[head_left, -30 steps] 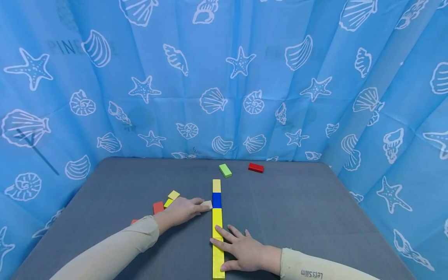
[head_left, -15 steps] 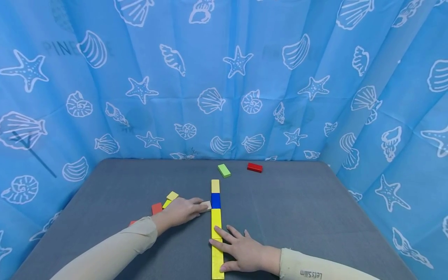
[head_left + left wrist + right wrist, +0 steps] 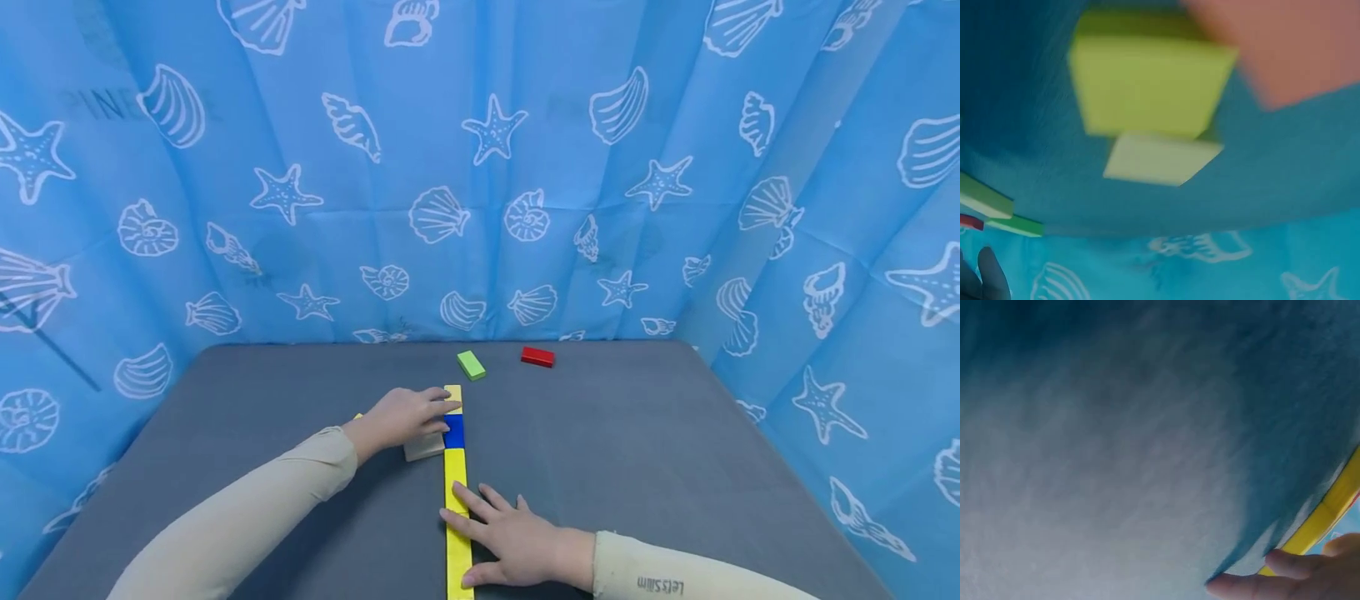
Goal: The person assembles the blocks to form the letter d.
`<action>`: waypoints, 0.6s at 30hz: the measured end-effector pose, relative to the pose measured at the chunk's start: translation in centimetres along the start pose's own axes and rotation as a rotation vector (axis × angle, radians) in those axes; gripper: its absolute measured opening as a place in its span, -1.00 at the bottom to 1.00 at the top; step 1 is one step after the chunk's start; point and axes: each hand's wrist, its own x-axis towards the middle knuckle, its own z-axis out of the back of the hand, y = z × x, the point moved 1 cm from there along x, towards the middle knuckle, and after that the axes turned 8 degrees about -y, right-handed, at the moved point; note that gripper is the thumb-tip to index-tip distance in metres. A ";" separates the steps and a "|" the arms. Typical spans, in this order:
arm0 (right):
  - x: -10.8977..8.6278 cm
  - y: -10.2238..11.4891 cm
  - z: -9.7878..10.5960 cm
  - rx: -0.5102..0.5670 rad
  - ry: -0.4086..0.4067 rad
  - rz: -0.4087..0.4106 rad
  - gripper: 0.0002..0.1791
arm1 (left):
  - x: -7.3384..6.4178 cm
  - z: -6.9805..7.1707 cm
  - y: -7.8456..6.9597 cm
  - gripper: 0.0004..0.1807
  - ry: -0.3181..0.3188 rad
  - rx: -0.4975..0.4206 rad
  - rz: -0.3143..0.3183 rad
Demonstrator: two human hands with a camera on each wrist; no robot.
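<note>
A straight row of blocks runs down the middle of the table in the head view: two bright yellow blocks (image 3: 455,467), a blue block (image 3: 454,432) and a pale yellow block (image 3: 453,390) at the far end. My left hand (image 3: 405,414) lies over that far end, its fingers reaching across the pale yellow and blue blocks; whether they touch cannot be told. A pale wooden block (image 3: 424,447) lies against the row's left side, partly under this hand. My right hand (image 3: 517,537) rests with spread fingers on the bright yellow blocks.
Beyond the row lie a green block (image 3: 471,365) and a red block (image 3: 537,357). The left wrist view shows a loose yellow block (image 3: 1154,84), a pale yellow block (image 3: 1163,159) and an orange-red block (image 3: 1297,50). A blue curtain (image 3: 480,167) hangs behind the table.
My left hand has let go of the pale wooden block and moved away from me onto the row's far end. The right hand stays on the yellow blocks. The head view has shifted slightly.
</note>
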 end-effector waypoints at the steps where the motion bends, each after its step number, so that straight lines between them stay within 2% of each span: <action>1: -0.1 0.1 -0.1 0.006 0.000 -0.009 -0.18 | 0.6 -0.2 0.0 -0.53 0.002 -0.001 0.001; 8: -0.7 0.4 -0.9 0.004 -0.015 -0.013 -0.24 | 5.9 -2.5 0.5 -0.47 0.076 0.031 0.058; 13: -1.0 -0.2 -1.4 -0.007 -0.034 0.022 -0.24 | 9.3 -4.5 0.6 -0.45 0.084 0.075 0.068; 18: -0.7 -0.4 -2.3 -0.034 -0.071 0.055 -0.29 | 12.1 -6.2 0.9 -0.42 0.105 0.048 0.103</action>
